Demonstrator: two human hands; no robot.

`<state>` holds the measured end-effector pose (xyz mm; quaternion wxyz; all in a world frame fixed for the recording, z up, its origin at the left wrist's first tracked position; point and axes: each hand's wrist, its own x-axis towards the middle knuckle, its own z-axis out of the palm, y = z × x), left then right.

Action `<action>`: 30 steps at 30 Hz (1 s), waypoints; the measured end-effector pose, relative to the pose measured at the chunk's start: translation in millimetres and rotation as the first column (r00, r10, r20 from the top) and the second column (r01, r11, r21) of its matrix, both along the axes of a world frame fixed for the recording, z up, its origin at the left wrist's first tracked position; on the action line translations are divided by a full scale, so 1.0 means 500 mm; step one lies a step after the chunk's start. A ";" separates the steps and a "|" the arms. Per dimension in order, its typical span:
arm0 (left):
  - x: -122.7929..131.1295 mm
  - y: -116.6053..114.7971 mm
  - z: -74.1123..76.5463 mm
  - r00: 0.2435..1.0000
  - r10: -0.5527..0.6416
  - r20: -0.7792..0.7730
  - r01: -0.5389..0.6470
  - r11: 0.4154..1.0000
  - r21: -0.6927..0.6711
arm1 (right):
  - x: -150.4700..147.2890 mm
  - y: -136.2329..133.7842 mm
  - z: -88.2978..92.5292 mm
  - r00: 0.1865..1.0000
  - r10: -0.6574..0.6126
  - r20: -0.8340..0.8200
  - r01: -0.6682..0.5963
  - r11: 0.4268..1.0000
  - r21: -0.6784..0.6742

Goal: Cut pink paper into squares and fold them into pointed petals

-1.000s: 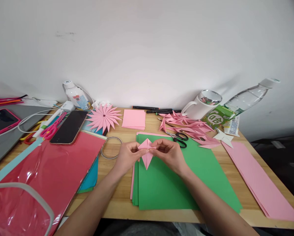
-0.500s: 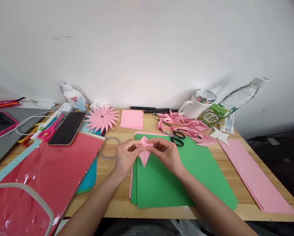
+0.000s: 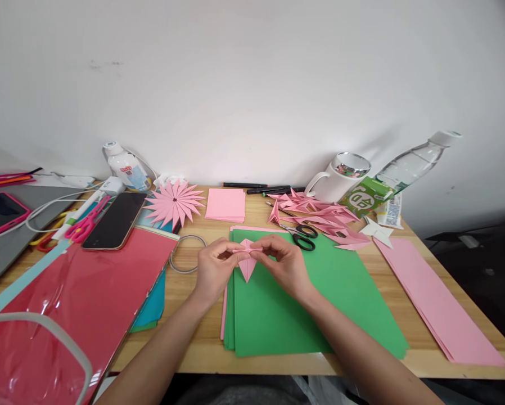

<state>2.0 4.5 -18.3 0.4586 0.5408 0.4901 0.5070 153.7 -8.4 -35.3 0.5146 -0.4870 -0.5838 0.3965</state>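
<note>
Between my two hands is a small folded piece of pink paper (image 3: 247,269), diamond-shaped with a crease down its middle and a point toward me. My left hand (image 3: 215,266) pinches its left side between thumb and fingers, and my right hand (image 3: 284,264) pinches the right side the same way. Fingertips cover part of its upper folds. Both hands are over the left upper part of a stack of green paper (image 3: 320,304). Black-handled scissors (image 3: 303,238) lie just beyond my right hand. A roll of tape (image 3: 187,254) rests left of my left hand.
Toward the wall are a pink paper star (image 3: 175,201), square pink sheets (image 3: 225,205), folded pink pieces (image 3: 328,216), a white mug (image 3: 337,183) and a tilted water bottle (image 3: 416,163). Pink strips (image 3: 438,304) lie right; a phone (image 3: 115,220) and red sheets (image 3: 88,292) lie left.
The top and bottom points of the pink paper reach less far out than before, so it looks shorter. Both hands keep their pinch in nearly the same place.
</note>
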 end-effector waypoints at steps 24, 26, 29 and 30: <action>-0.010 0.013 0.005 0.980 -0.068 0.187 0.119 0.955 -0.273 | -0.004 0.001 0.011 0.959 -0.029 -0.281 -0.048 0.964 -0.262; -0.012 0.013 0.005 0.982 -0.068 0.178 0.116 0.955 -0.273 | -0.003 0.001 0.016 0.949 -0.033 -0.313 -0.061 0.956 -0.286; -0.016 0.013 0.001 0.985 -0.079 0.154 0.118 0.958 -0.260 | -0.003 -0.001 0.022 0.948 -0.045 -0.316 -0.058 0.949 -0.310; -0.017 0.013 -0.002 0.985 -0.086 0.149 0.122 0.960 -0.251 | -0.003 -0.002 0.023 0.950 -0.052 -0.309 -0.050 0.948 -0.314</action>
